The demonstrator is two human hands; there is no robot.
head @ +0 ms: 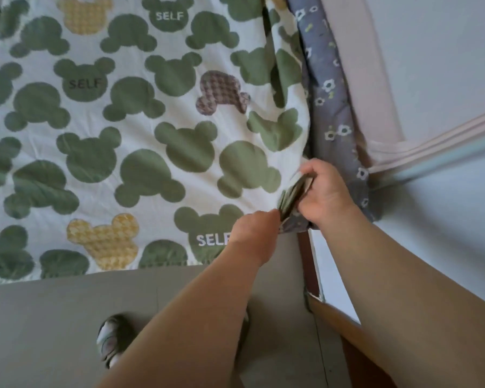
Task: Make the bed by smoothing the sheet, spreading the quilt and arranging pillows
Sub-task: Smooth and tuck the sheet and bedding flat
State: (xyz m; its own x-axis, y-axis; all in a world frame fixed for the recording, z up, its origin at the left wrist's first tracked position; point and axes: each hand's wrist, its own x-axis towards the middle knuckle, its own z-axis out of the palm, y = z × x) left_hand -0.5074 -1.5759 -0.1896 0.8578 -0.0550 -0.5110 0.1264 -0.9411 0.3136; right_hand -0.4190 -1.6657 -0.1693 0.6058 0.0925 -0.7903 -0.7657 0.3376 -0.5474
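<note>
A white quilt (140,130) printed with green bear heads covers the bed and fills most of the head view. Along its right side runs a strip of grey sheet with small white flowers (329,88). At the bed's near right corner my right hand (324,191) grips the bunched corner of the quilt. My left hand (254,233) pinches the same quilt edge just below and to the left of it. Both forearms reach in from the bottom right. No pillow is in sight.
The grey floor (53,326) lies along the bed's near edge, with my foot in a sandal (114,338) on it. A pale wall (431,65) with a pinkish panel (373,79) stands close on the right. A brown wooden piece (339,326) sits near the bed corner.
</note>
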